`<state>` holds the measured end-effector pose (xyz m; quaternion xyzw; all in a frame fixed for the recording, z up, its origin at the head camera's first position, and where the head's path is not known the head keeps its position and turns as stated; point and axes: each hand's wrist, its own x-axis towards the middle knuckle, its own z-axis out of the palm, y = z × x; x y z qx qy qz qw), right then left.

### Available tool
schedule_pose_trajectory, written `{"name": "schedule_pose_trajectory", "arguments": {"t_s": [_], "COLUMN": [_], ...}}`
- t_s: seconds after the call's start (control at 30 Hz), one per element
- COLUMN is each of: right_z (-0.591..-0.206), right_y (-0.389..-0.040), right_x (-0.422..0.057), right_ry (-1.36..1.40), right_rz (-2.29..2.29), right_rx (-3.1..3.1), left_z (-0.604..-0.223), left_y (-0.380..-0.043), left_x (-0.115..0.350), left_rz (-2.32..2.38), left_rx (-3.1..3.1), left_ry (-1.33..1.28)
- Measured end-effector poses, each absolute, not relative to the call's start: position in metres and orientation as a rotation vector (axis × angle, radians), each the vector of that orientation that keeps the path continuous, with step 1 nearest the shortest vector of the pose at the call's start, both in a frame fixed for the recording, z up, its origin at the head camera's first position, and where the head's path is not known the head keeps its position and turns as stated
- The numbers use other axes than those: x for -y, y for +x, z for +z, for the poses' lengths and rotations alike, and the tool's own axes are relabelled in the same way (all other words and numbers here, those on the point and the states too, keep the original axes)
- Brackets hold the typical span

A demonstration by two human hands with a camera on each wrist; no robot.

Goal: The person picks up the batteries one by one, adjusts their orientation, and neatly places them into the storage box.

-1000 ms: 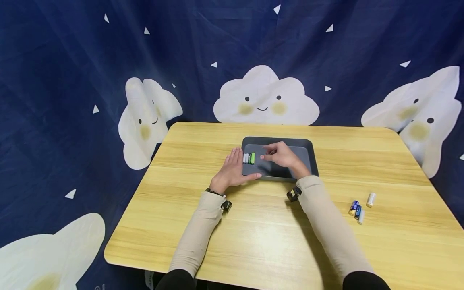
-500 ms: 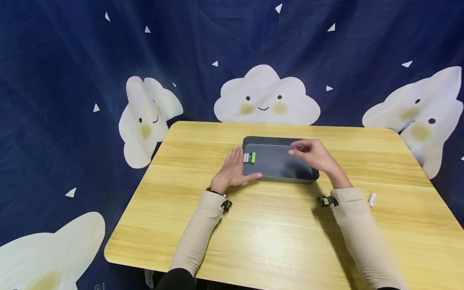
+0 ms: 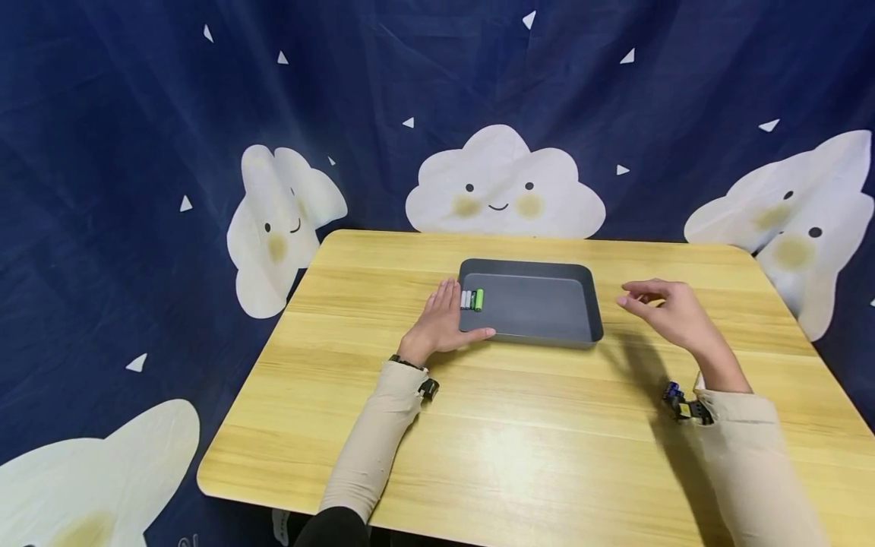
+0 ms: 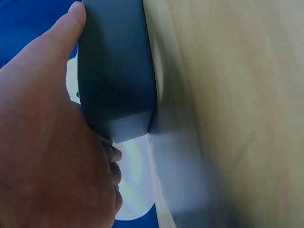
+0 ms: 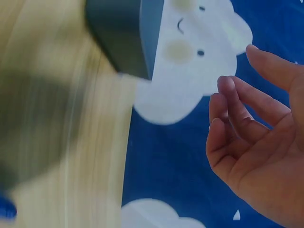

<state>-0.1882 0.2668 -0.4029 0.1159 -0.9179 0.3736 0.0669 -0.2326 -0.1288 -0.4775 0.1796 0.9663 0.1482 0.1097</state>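
A dark grey tray (image 3: 540,304) lies on the table with several batteries lined up at its left end. A green battery (image 3: 479,299) is the rightmost of them, beside white ones (image 3: 466,298). My left hand (image 3: 437,323) rests against the tray's left end, fingers straight, thumb stretched along the front rim; the left wrist view shows it at the tray's outer wall (image 4: 118,66). To the right of the tray, above the table, my right hand (image 3: 673,311) hangs with loosely bent fingers and nothing between them, thumb and fingertips apart in the right wrist view.
Under the right wrist on the table, a blue battery (image 3: 673,390) and a white battery (image 3: 699,381) are partly hidden by the wrist camera and sleeve. A navy curtain (image 3: 369,182) with white clouds hangs behind the table (image 3: 506,433).
My right hand has moved from over the tray out to the right, above the table near the loose batteries. The left hand and the batteries in the tray have stayed put.
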Motion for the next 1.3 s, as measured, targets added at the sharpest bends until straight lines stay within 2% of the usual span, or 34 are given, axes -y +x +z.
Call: {"name": "schedule_pose_trajectory", "arguments": {"t_s": [0.77,1.3], "right_z": [-0.433,-0.464], "right_y": [-0.145,-0.123], "right_x": [-0.357,-0.383], "right_ry": [0.124,0.216], "right_rz": [0.976,0.903], "right_rx": [2.868,3.129], "left_z": [-0.478,-0.479], "left_y": [-0.233,-0.234], "left_x": [0.128,0.128], "left_rz": [0.457,0.473], "left_rx": [-2.848,-2.825], "left_ry": [0.536,0.513]}}
